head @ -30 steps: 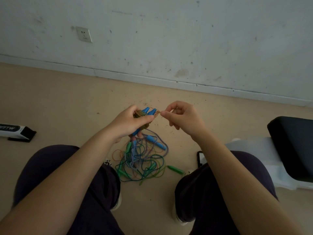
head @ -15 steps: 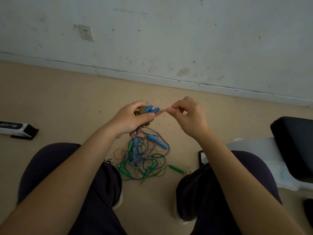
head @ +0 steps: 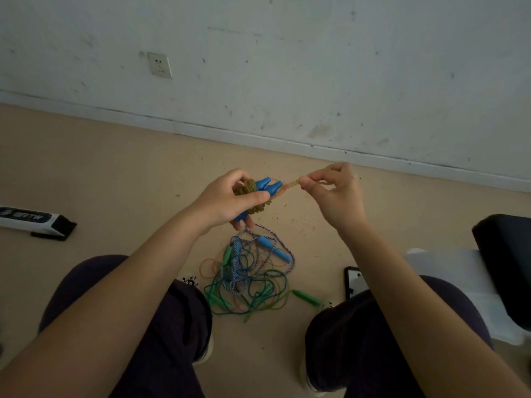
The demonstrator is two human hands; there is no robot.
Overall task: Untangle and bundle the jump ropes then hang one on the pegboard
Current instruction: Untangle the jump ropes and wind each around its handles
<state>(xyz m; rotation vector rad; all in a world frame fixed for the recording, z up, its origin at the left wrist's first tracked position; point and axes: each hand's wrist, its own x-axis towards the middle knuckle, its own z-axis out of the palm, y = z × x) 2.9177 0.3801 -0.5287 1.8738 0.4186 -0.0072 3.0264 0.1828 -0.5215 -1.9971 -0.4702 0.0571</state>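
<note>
My left hand [head: 230,201] grips a bundled jump rope [head: 265,187]: two blue handles side by side with an olive-brown cord coiled around them. My right hand [head: 334,193] pinches the free end of that cord [head: 288,185] and holds it stretched to the right of the bundle. Below my hands, on the floor between my knees, lies a tangle of jump ropes [head: 253,278]: green cords with green handles, a blue-and-white braided cord with blue handles, and thin orange loops. No pegboard is in view.
A white wall with a socket [head: 159,64] runs along the back. On the floor at the left lies a white and black box [head: 34,221]. A phone [head: 354,281] lies by my right knee. A white sheet [head: 448,271] and a black cushion [head: 508,262] sit at the right.
My right hand has moved right and up, drawing the cord end out longer from the bundle. My left hand has kept its grip and risen slightly.
</note>
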